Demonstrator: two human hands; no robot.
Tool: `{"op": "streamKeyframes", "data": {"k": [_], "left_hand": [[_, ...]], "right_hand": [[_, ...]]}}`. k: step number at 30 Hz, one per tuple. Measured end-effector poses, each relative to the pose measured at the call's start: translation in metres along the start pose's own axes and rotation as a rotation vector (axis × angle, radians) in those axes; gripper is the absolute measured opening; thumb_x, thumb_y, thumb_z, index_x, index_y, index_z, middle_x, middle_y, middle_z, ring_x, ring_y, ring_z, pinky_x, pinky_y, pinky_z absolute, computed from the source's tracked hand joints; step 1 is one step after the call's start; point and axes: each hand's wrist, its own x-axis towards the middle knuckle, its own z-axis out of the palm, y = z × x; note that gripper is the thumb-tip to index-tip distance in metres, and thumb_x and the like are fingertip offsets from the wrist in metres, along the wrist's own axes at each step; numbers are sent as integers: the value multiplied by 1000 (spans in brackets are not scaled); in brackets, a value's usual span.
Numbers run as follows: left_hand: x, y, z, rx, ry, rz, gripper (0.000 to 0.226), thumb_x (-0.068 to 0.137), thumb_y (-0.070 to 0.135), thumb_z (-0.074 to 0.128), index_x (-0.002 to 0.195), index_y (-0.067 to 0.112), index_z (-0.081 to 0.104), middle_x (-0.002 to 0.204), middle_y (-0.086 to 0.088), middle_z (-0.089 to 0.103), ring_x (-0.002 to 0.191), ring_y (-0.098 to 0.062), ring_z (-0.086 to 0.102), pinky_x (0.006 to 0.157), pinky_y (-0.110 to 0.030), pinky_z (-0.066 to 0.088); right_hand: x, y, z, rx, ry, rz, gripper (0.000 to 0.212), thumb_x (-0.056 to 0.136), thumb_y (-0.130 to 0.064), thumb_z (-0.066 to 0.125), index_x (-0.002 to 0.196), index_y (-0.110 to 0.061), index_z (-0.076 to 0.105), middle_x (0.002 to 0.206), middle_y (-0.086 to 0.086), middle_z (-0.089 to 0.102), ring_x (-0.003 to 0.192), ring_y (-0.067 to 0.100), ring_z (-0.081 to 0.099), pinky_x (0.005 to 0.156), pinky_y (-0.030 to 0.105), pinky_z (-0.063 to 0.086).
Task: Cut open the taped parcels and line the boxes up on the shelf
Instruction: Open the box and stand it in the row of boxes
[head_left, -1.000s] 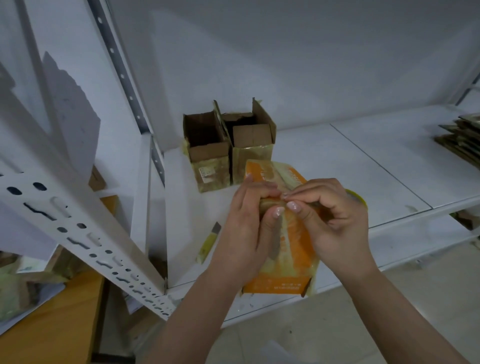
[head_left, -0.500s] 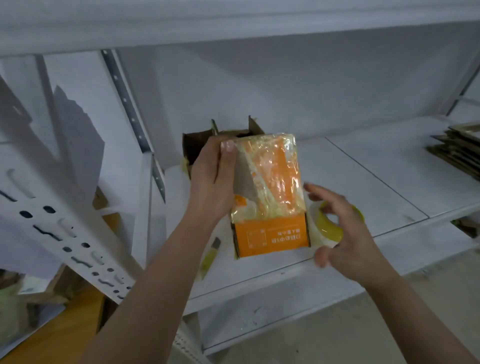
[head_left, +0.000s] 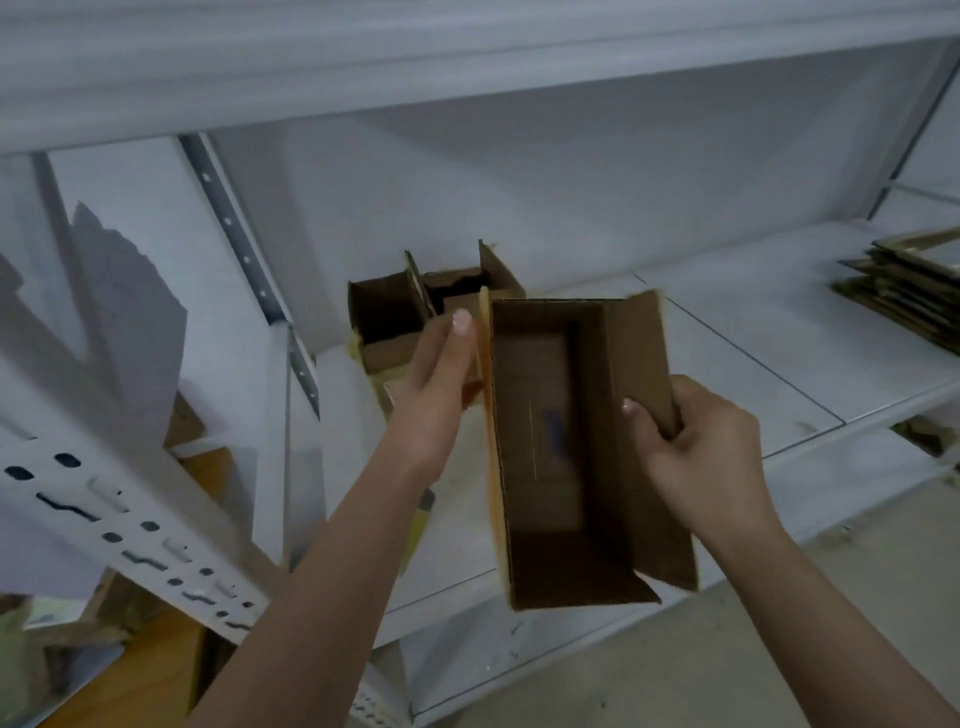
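An opened cardboard box with an orange outer side hangs in front of me over the white shelf, its open mouth facing me and its inside bare. My left hand lies flat with straight fingers against the box's left wall. My right hand grips the box's right flap, thumb inside. Behind them, two opened brown boxes stand side by side at the shelf's back left, partly hidden by my left hand.
A yellow utility knife lies on the shelf under my left forearm. Flattened cardboard is stacked at the far right of the shelf. A perforated white upright slants across the lower left. An upper shelf edge runs overhead.
The taped orange parcel that my left hand held up is now turned with its open mouth toward me. My right hand, free half a second ago, has taken hold of the right flap.
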Motion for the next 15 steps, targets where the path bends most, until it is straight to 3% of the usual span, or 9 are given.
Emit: {"op": "streamKeyframes", "data": {"k": [2, 4, 6, 8, 10, 15], "left_hand": [[-10, -9, 2, 95, -51, -47, 51, 67, 93, 40, 111, 70, 50, 116, 38, 58, 110, 15, 54, 93, -24, 43], [-15, -14, 2, 140, -109, -94, 37, 68, 89, 48, 103, 76, 50, 105, 48, 56, 98, 28, 50, 85, -18, 40], [-14, -20, 3, 177, -152, -129, 54, 75, 76, 56, 125, 55, 53, 122, 29, 61, 116, 8, 54, 98, -32, 46], [-14, -23, 1, 267, -139, -140, 56, 86, 57, 61, 135, 33, 52, 133, 10, 59, 128, -13, 51, 107, -44, 44], [-17, -26, -3, 351, -98, -133, 51, 90, 47, 62, 136, 27, 52, 135, 7, 58, 129, -16, 50, 108, -45, 43], [-32, -34, -16, 485, -103, -174, 60, 89, 47, 63, 141, 23, 47, 139, 5, 54, 127, -13, 51, 104, -40, 47]], "right_hand": [[8, 3, -2, -10, -105, 91, 25, 90, -24, 65, 79, -1, 63, 63, 14, 63, 61, 30, 60, 60, 39, 50], [15, 4, 1, -33, -174, 166, 30, 89, -26, 66, 76, 1, 62, 65, 16, 62, 65, 31, 61, 62, 37, 47], [16, 5, 10, -9, -255, 250, 28, 90, -26, 67, 81, 0, 66, 69, 13, 66, 69, 29, 64, 65, 36, 49], [11, 4, 18, 99, -350, 332, 23, 91, -27, 67, 93, -5, 70, 73, 8, 71, 68, 23, 69, 75, 41, 55], [5, 3, 22, 135, -406, 354, 28, 90, -35, 67, 101, -9, 70, 75, 2, 73, 67, 14, 71, 81, 45, 57], [-3, 1, 16, 74, -510, 309, 51, 83, -56, 65, 111, -13, 69, 79, -4, 75, 79, 6, 70, 83, 38, 57]]}}
